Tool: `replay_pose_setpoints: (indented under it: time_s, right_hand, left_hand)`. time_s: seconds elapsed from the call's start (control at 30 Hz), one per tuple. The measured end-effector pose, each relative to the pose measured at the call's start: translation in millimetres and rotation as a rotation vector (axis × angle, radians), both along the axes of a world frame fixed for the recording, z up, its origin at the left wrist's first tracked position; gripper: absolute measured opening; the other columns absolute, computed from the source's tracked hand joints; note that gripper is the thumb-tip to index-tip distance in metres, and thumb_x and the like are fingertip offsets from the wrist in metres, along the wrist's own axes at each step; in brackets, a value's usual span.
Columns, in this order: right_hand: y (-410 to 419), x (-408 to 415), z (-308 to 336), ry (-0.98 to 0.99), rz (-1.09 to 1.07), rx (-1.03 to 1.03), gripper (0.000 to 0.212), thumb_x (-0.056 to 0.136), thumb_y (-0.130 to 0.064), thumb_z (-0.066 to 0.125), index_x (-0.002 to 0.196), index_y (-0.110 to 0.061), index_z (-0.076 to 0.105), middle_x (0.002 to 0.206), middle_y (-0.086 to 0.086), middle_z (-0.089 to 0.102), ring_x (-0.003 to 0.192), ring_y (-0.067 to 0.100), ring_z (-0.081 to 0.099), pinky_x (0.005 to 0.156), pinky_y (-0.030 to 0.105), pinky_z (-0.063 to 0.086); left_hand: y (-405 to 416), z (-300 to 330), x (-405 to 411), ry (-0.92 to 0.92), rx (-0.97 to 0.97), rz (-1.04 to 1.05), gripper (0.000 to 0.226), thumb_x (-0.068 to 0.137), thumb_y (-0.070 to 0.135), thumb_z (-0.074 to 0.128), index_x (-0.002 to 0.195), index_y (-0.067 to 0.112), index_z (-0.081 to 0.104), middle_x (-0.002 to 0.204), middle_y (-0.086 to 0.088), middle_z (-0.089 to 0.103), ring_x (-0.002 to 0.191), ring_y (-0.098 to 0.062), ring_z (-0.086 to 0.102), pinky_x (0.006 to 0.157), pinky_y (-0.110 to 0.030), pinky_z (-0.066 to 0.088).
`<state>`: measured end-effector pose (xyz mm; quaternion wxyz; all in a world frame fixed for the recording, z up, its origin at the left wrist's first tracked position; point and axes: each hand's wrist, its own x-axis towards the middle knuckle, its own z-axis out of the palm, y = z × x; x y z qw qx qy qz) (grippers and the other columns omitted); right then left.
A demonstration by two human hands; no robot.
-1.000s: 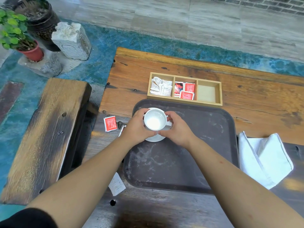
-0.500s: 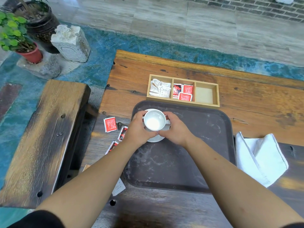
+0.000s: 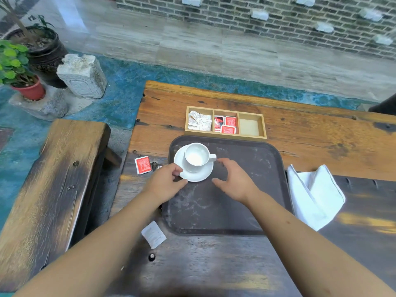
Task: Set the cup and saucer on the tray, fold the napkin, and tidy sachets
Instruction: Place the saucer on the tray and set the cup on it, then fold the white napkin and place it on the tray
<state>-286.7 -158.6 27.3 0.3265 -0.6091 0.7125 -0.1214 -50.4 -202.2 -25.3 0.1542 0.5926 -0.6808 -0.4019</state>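
Both hands have let go of the cup (image 3: 196,157) since a second ago — it sits upright on its saucer (image 3: 200,175) in the tray's (image 3: 246,202) far-left corner. Left hand (image 3: 164,184) loosely curled and empty by the saucer rim, right hand (image 3: 234,182) spread wide, holding nothing. Napkin (image 3: 314,195) unfolded right of the tray — a red sachet (image 3: 143,165) lies loose on the table (image 3: 321,144).

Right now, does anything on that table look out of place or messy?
Yes. A red sachet and a white sachet lie loose on the table left of the tray, outside the wooden box. The white napkin sits rumpled and unfolded.
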Motion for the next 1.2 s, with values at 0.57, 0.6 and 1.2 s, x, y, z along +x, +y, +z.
replay_pose_setpoints:
  time_s: [0.57, 0.6, 1.2]
  right_hand:
    - [107.5, -116.1, -23.4, 0.246, 0.052, 0.061, 0.021, 0.093, -0.037, 0.050, 0.098, -0.019, 0.060, 0.101, 0.002, 0.061, 0.099, 0.023, 0.056, 0.074, 0.032, 0.046]
    - [112.4, -132.4, -27.1, 0.250, 0.029, 0.064, 0.021, 0.093, -0.036, 0.050, 0.099, -0.018, 0.060, 0.102, 0.004, 0.061, 0.100, 0.024, 0.057, 0.075, 0.032, 0.046]
    - [110.9, -280.8, -85.7, -0.104, -0.339, 0.135, 0.025, 0.091, -0.013, 0.053, 0.116, -0.011, 0.059, 0.112, 0.010, 0.065, 0.103, 0.026, 0.060, 0.080, 0.027, 0.045]
  left_hand:
    - [83.6, 17.6, -127.0, -0.297, -0.068, -0.465, 0.018, 0.084, 0.041, 0.063, 0.095, 0.027, 0.063, 0.094, 0.011, 0.066, 0.088, -0.012, 0.061, 0.079, -0.026, 0.047]
    - [87.8, 16.1, -145.8, -0.314, -0.064, -0.495, 0.019, 0.084, 0.042, 0.062, 0.096, 0.027, 0.063, 0.096, 0.010, 0.066, 0.090, -0.013, 0.062, 0.079, -0.026, 0.047]
    - [118.9, -9.2, -349.1, -0.342, 0.215, -0.450, 0.039, 0.090, 0.025, 0.050, 0.128, 0.019, 0.055, 0.122, -0.002, 0.058, 0.113, -0.021, 0.055, 0.095, -0.030, 0.044]
